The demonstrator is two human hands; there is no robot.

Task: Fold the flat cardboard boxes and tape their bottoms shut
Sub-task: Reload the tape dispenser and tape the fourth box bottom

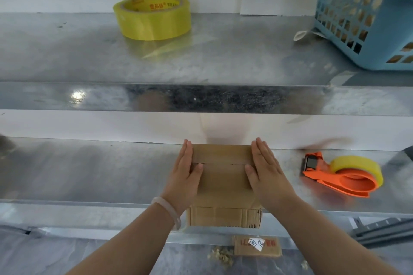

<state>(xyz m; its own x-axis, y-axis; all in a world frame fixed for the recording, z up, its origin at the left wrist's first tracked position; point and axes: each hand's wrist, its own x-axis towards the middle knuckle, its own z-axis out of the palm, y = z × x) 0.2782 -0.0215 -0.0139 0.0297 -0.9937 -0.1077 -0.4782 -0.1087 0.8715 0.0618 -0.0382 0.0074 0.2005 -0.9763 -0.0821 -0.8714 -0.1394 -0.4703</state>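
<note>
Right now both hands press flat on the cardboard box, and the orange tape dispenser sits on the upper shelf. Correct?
No. The head view shows the orange tape dispenser on the lower shelf, right of the cardboard box; the left hand and right hand do press flat on it.

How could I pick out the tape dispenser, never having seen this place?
On the lower shiny metal shelf sits a brown cardboard box. Right of the right hand pressing it lies the orange plastic tape dispenser. Unlike the bare yellow tape roll on the upper shelf, its roll sits in an orange frame.
</note>
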